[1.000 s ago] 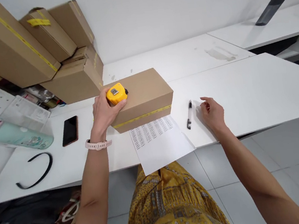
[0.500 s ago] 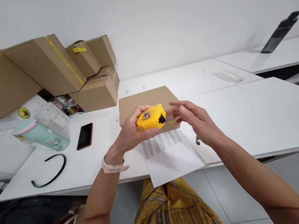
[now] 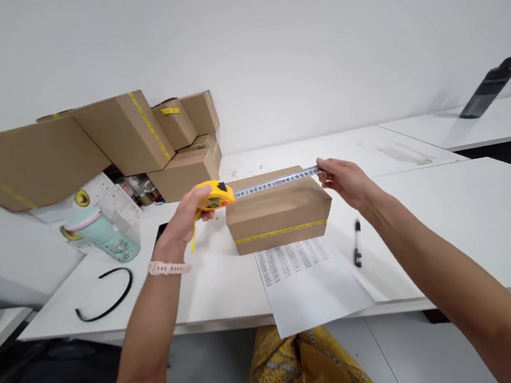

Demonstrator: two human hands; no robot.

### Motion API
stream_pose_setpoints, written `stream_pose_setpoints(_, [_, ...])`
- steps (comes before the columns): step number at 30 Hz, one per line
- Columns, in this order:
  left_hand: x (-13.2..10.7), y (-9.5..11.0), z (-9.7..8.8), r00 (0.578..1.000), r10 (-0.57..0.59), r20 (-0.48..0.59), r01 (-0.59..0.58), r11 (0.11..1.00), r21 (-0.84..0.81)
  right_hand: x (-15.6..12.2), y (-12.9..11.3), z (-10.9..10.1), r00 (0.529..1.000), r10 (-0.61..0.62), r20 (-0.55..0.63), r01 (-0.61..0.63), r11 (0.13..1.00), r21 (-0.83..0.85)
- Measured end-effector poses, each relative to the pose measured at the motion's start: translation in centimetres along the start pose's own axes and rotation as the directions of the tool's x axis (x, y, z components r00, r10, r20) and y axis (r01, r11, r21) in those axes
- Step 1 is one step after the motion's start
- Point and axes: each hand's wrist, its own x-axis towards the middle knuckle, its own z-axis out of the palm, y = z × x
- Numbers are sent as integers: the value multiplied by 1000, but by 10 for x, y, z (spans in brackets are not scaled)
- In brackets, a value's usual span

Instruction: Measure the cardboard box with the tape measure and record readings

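Note:
My left hand (image 3: 187, 217) is wrapped round a yellow tape measure (image 3: 216, 195), held at the left of a cardboard box (image 3: 280, 213). From its case a silver blade (image 3: 277, 182) runs out to the right above the top of the box. My right hand (image 3: 342, 179) pinches the free end of that blade near the box's right edge. A yellow strap hangs from the case below my left hand. Yellow tape crosses the front of the box. A printed sheet (image 3: 315, 297) lies in front of it, its lower edge over the table edge.
A pen (image 3: 357, 244) lies right of the sheet. To the left are a mint tumbler (image 3: 110, 237), a black headband (image 3: 127, 292) and a phone (image 3: 160, 233) partly behind my left arm. Several cardboard boxes (image 3: 119, 138) are stacked at the back left. A dark object (image 3: 491, 88) leans at far right.
The tape blade has been pulled out and now spans above the box. My hands have moved apart, the left one leftward with the case, the right one now closed on the blade's end.

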Motion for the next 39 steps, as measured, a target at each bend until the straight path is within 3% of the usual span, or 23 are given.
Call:
stream_pose_setpoints(4, [25,-23,-47,977,-175,-120,180,983,31,37,30,-19,991,54,-125,-70,989,-129])
stream_pose_setpoints(7, [26,-37,-60,966,-231,-119,240,969,63,44,50,-20,982,92,-164,-121,976,-180])
stream_pose_setpoints(13, [22,-44,-56,966,-246,-73,252,964,84,44,65,-15,962,151,-228,-201,956,-215])
stream_pose_setpoints(22, [37,-52,-43,965,-261,-4,261,964,41,42,64,-11,939,282,-197,-326,912,-247])
stream_pose_setpoints(39, [59,-67,-56,968,-249,2,249,968,-33,38,56,-1,943,236,-234,-305,894,-327])
